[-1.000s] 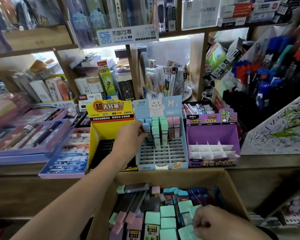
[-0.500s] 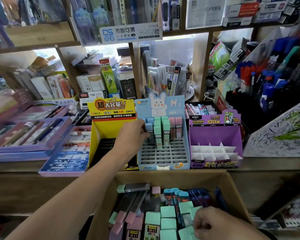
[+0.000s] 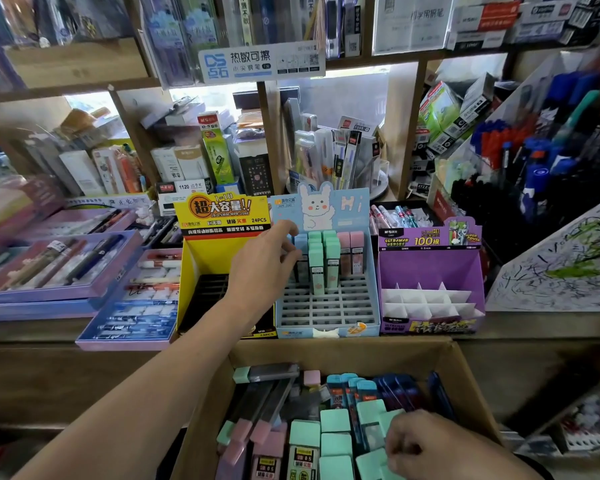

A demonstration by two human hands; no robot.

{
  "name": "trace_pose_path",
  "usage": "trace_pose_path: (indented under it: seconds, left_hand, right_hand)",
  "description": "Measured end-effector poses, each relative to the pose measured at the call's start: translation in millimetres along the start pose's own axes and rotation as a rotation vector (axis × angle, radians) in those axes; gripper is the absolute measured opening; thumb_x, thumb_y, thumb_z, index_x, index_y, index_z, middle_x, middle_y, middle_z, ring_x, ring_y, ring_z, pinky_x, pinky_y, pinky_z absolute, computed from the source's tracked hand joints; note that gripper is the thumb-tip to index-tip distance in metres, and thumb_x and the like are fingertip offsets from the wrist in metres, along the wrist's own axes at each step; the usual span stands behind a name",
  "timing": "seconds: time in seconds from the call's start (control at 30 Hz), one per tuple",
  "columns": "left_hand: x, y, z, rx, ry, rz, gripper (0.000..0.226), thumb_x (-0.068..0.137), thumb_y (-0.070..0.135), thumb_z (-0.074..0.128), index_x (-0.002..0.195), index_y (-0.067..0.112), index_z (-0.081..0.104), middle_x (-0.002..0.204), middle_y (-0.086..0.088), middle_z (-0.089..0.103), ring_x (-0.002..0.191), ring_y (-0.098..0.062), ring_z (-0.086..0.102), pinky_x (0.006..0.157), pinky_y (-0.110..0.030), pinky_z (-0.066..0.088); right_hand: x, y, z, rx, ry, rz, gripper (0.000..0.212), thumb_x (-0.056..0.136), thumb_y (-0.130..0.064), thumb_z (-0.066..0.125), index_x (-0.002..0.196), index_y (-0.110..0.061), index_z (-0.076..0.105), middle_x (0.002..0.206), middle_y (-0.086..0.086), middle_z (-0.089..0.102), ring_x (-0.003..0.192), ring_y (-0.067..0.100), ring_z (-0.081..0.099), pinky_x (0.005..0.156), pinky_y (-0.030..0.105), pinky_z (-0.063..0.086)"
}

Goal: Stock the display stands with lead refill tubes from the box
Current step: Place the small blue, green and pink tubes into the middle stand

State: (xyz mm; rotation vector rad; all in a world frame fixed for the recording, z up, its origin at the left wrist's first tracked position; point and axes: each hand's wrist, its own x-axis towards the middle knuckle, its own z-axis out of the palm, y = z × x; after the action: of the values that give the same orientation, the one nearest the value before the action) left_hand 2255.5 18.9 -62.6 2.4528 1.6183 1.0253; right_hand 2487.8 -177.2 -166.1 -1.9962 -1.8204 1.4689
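Note:
The light-blue rabbit display stand (image 3: 326,306) sits on the counter. Its back rows hold green-capped tubes (image 3: 321,265), pink-capped tubes (image 3: 352,251) and a blue-capped tube (image 3: 301,241); its front slots are bare. My left hand (image 3: 264,261) reaches to the stand's back left corner and its fingers curl around the blue-capped tube there. Below, a cardboard box (image 3: 340,351) is full of green, pink, blue and dark refill tubes. My right hand (image 3: 426,445) is inside it at the lower right, with its fingers curled on a green-capped tube (image 3: 371,460).
A yellow stand (image 3: 219,251) with a black slotted insert is left of the blue one. To the right is a purple stand (image 3: 430,271) with white dividers. Flat pen trays (image 3: 129,320) lie at left, and a sloped rack of pens (image 3: 534,168) rises at right. Stocked shelves stand behind.
My left hand stays at the blue stand's back left corner, barely shifting. My right hand remains in the box among the green tubes. The view has drifted slightly.

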Motion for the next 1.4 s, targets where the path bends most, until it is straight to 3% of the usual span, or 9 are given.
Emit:
trace_pose_path:
  seconds: [0.2, 0.57, 0.73, 0.87, 0.97, 1.07, 1.17, 1.27, 1.4]
  left_hand:
    - [-1, -1, 2, 0.055, -0.101, 0.019, 0.008, 0.096, 0.02, 0.061, 0.103, 0.021, 0.065, 0.095, 0.003, 0.07, 0.086, -0.019, 0.065, 0.067, -0.041, 0.056]
    - [0, 5, -5, 0.031, -0.162, -0.014, 0.033, 0.099, 0.014, 0.053, 0.131, 0.02, 0.057, 0.092, 0.0, 0.074, 0.079, -0.02, 0.068, 0.067, -0.043, 0.058]
    - [-22, 14, -24, -0.21, -0.121, -0.091, 0.038, 0.098, 0.013, 0.058, 0.134, 0.022, 0.055, 0.092, 0.008, 0.071, 0.077, -0.013, 0.07, 0.072, -0.035, 0.06]
    - [-73, 9, -42, -0.266, -0.135, -0.198, 0.02, 0.096, 0.022, 0.062, 0.116, 0.026, 0.066, 0.093, 0.014, 0.071, 0.083, -0.001, 0.069, 0.074, -0.023, 0.059]
    - [-130, 0, -50, -0.253, -0.249, -0.334, 0.018, 0.093, 0.028, 0.067, 0.109, 0.036, 0.067, 0.092, 0.022, 0.07, 0.087, 0.01, 0.064, 0.068, -0.007, 0.049]
    - [-179, -10, -48, -0.266, -0.393, -0.526, 0.026, 0.091, 0.032, 0.07, 0.117, 0.032, 0.066, 0.1, 0.02, 0.069, 0.091, 0.008, 0.063, 0.07, -0.005, 0.045]
    - [-207, -12, -40, -0.233, -0.477, -0.631, 0.039, 0.091, 0.035, 0.068, 0.128, 0.024, 0.059, 0.115, 0.011, 0.06, 0.104, -0.004, 0.061, 0.086, -0.016, 0.051]
    - [-218, -6, -35, -0.215, -0.514, -0.671, 0.055, 0.091, 0.036, 0.064, 0.141, 0.028, 0.044, 0.116, 0.022, 0.041, 0.118, -0.007, 0.05, 0.102, -0.026, 0.042]
    - [-212, -2, -33, -0.248, -0.58, -0.696, 0.04, 0.089, 0.038, 0.06, 0.125, 0.037, 0.042, 0.119, 0.018, 0.043, 0.119, -0.01, 0.047, 0.106, -0.035, 0.043]
  right_hand:
    - [-1, -2, -1, 0.043, 0.026, 0.021, 0.036, 0.071, -0.071, 0.07, 0.099, -0.048, 0.071, 0.098, -0.023, 0.07, 0.085, -0.009, 0.067, 0.08, 0.013, 0.047]
    - [-3, -7, -2, 0.073, -0.001, 0.033, 0.023, 0.081, -0.057, 0.075, 0.094, -0.039, 0.071, 0.094, -0.014, 0.073, 0.075, -0.006, 0.068, 0.067, 0.012, 0.046]
    - [-2, -9, -3, 0.06, -0.027, 0.045, 0.021, 0.083, -0.053, 0.075, 0.095, -0.035, 0.071, 0.089, -0.011, 0.076, 0.074, 0.0, 0.07, 0.068, 0.018, 0.051]
    - [0, -14, -5, 0.048, -0.029, -0.032, 0.013, 0.091, -0.042, 0.073, 0.097, -0.031, 0.071, 0.092, -0.003, 0.077, 0.072, 0.002, 0.069, 0.066, 0.019, 0.054]
    - [1, -20, -4, 0.045, -0.004, -0.079, 0.01, 0.092, -0.041, 0.071, 0.099, -0.034, 0.069, 0.094, -0.005, 0.077, 0.075, 0.004, 0.069, 0.071, 0.024, 0.057]
    - [4, -28, -2, 0.031, -0.001, -0.142, 0.01, 0.091, -0.04, 0.071, 0.099, -0.034, 0.07, 0.089, -0.01, 0.075, 0.079, 0.006, 0.071, 0.075, 0.031, 0.058]
    - [10, -42, 3, -0.011, 0.0, -0.177, 0.007, 0.092, -0.036, 0.072, 0.098, -0.035, 0.071, 0.092, -0.008, 0.074, 0.083, 0.004, 0.069, 0.075, 0.026, 0.057]
    - [22, -63, 16, -0.004, 0.005, -0.211, 0.011, 0.094, -0.029, 0.071, 0.105, -0.031, 0.071, 0.099, -0.006, 0.072, 0.089, 0.003, 0.067, 0.077, 0.019, 0.055]
    - [41, -88, 36, 0.229, 0.021, -0.163, 0.02, 0.093, -0.02, 0.073, 0.109, -0.03, 0.066, 0.105, -0.004, 0.074, 0.101, 0.009, 0.07, 0.094, 0.029, 0.055]
